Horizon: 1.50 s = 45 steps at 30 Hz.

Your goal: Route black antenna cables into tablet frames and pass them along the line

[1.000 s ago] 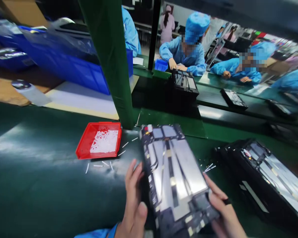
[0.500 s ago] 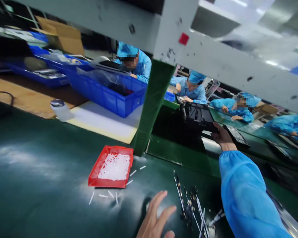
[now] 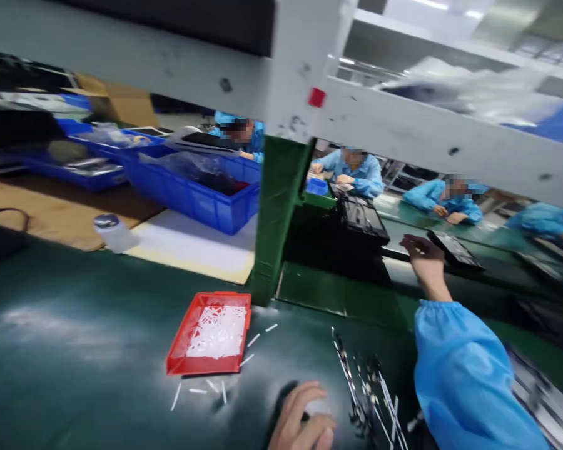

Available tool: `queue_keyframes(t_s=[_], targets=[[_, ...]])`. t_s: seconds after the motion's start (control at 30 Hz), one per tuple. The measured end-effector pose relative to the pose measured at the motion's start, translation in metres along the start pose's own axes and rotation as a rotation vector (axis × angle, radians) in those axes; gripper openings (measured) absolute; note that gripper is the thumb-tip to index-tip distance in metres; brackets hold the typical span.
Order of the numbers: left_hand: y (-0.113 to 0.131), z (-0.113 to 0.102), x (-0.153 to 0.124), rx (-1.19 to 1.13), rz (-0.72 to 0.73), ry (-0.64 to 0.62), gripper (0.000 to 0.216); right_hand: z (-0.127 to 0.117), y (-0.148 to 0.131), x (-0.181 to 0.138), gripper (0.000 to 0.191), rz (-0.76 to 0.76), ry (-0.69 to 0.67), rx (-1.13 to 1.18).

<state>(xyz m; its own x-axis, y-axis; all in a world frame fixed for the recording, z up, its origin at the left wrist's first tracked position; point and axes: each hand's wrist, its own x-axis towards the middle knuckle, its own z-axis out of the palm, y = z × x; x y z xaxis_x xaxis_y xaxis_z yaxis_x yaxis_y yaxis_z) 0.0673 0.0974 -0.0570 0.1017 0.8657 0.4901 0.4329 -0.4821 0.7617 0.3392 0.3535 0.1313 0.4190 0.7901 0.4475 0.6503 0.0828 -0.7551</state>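
My right hand, in a blue sleeve, reaches far over the bench with loosely bent fingers and nothing visible in them. It is between a black frame-like part on its left and another dark tray-like part on its right, apart from the first. Close to me, my left hand has bent, parted fingers above the green bench. A pale patch shows beside those fingers; I cannot tell whether it is an object or glare. Thin black-and-white strips lie in a loose bunch to its right.
A red tray holds many small white strips, with several loose around it. A green post and white beam stand ahead. Blue bins and a capped bottle are at left. Co-workers sit beyond.
My right hand has let go of the black frame-like part, which now rests on the far surface. My left fingers have bent inward. The view has tilted up slightly.
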Motion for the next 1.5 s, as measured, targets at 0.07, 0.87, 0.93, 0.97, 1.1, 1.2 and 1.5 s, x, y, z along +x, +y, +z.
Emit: queue_keyframes(t_s=[0.07,0.87,0.93,0.97,1.1,1.2,1.5], targets=[[0.002,-0.010,0.002,-0.015,0.010,-0.085,0.031,-0.031,0.000,-0.056,0.033,-0.005,-0.028,0.031],[0.131,0.101,-0.044,-0.376,-0.193,-0.755,0.026,-0.264,0.224,-0.399,0.033,0.530,0.886,0.371],[0.129,0.102,-0.047,-0.369,-0.203,-0.756,0.026,-0.266,0.225,-0.400,0.034,0.535,0.889,0.402],[0.129,0.103,-0.047,-0.366,-0.208,-0.758,0.026,-0.268,0.225,-0.401,0.034,0.538,0.889,0.418],[0.130,0.104,-0.048,-0.369,-0.225,-0.773,0.026,-0.272,0.228,-0.402,0.033,0.555,0.882,0.478],[0.131,0.105,-0.048,-0.382,-0.235,-0.778,0.026,-0.273,0.228,-0.402,0.032,0.562,0.878,0.503],[0.136,0.110,-0.045,-0.471,-0.303,-0.769,0.026,-0.287,0.230,-0.395,0.029,0.643,0.789,0.579]])
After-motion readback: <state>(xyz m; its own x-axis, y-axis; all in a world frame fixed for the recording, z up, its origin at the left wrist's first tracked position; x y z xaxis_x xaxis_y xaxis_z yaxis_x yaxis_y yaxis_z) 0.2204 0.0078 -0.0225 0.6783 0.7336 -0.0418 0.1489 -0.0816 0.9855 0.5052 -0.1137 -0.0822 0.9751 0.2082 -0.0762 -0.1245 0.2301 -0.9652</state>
